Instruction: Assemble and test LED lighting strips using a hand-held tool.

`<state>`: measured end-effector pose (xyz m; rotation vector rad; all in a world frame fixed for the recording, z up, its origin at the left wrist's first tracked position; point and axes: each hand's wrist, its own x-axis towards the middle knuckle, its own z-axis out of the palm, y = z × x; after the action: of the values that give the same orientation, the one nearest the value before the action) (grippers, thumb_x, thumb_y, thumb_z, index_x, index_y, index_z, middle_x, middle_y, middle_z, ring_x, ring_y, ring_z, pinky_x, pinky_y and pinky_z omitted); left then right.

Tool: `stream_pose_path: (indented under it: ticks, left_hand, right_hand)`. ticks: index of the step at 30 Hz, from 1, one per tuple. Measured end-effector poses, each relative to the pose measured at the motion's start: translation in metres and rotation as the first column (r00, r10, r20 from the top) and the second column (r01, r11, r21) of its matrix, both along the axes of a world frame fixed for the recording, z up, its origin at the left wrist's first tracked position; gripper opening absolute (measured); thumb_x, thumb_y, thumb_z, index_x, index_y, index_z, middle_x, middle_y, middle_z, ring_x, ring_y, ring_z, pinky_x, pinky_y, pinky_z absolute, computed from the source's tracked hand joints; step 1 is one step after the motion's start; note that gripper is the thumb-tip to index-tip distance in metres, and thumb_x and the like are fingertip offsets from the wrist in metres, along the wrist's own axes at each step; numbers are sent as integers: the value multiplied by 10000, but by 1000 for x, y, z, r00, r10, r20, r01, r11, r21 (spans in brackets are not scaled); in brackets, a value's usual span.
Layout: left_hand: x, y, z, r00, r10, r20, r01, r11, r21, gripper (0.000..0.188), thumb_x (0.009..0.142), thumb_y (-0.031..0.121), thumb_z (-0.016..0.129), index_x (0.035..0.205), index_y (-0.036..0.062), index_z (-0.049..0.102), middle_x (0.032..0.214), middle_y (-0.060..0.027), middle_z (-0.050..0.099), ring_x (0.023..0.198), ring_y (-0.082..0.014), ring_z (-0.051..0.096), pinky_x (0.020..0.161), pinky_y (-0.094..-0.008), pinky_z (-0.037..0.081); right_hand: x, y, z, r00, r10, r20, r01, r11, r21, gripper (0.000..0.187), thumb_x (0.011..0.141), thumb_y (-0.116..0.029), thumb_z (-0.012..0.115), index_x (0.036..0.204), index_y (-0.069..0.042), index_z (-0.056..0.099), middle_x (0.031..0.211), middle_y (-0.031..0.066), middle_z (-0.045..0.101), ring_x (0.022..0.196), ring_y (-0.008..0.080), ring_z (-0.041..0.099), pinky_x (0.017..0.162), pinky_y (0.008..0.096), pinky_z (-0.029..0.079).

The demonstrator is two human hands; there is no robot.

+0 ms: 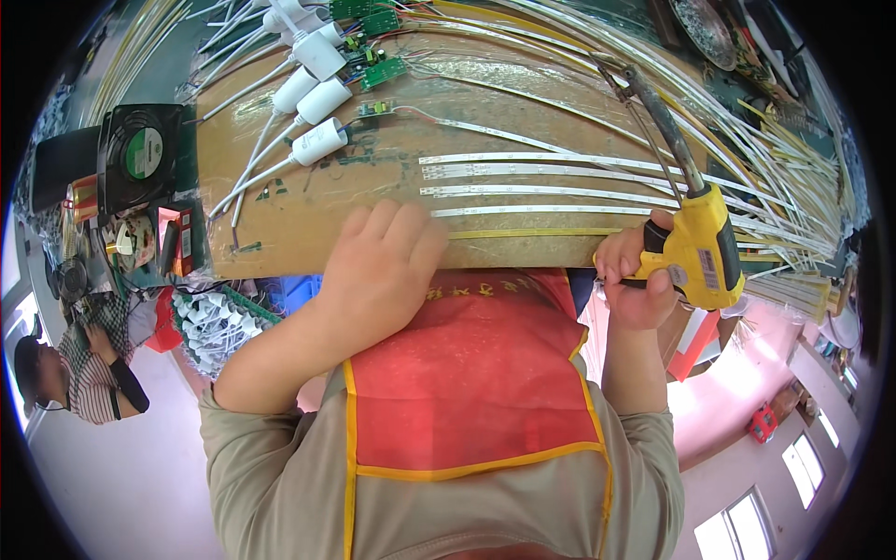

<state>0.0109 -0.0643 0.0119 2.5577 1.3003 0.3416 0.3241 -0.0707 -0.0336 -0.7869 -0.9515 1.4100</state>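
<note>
My right hand grips the yellow handle of a soldering gun, whose long dark barrel points up and away over the strips. At the near edge of the board, my left hand rests with its fingers bent and closed, and whatever they hold is hidden beneath them. Just right of these fingers start several white LED strips laid side by side, with a yellow strip nearest me. Beyond the left hand lies a white lamp cap wired to a small green circuit board, which leads on to another strip.
The brown work board carries more white caps and green boards at its far side. A black fan stands left. Bundled strips fill the right. Below left sits a basket of white parts; a person works farther off.
</note>
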Motion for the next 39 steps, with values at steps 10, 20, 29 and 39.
stream_pose_path:
  ticks: [10,20,29,39]
  left_hand:
    - [-2,9,-4,995,80,57,-74,992,-103,136,872,84,681,1002,57,649,978,-130,617,870,-352,613,777,-443,509]
    - [-17,29,13,926,240,292,-202,967,-155,110,877,132,730,974,88,701,954,-126,668,874,-357,637,743,-438,501]
    - [67,40,83,663,-372,650,78,897,435,207,777,190,694,976,136,683,853,-37,584,736,-207,559,617,-342,408]
    - [94,72,79,322,-556,766,111,826,553,187,775,286,728,934,216,660,707,-2,498,607,-197,506,547,-358,379]
  right_hand:
    - [0,-7,7,998,-16,53,14,999,39,709,955,-482,689,1438,-30,433,771,10,520,607,141,502,582,321,448]
    - [-12,9,9,999,-33,24,33,999,0,726,926,-460,714,1443,-32,436,761,20,516,601,143,503,561,320,436]
    - [2,4,-14,984,-1,-177,-16,995,-94,731,909,-383,761,1471,-48,436,770,37,525,638,182,512,582,361,443]
    - [4,0,-20,983,1,-184,-3,1000,-9,760,885,-392,800,1468,-53,448,778,46,563,638,189,546,587,362,464]
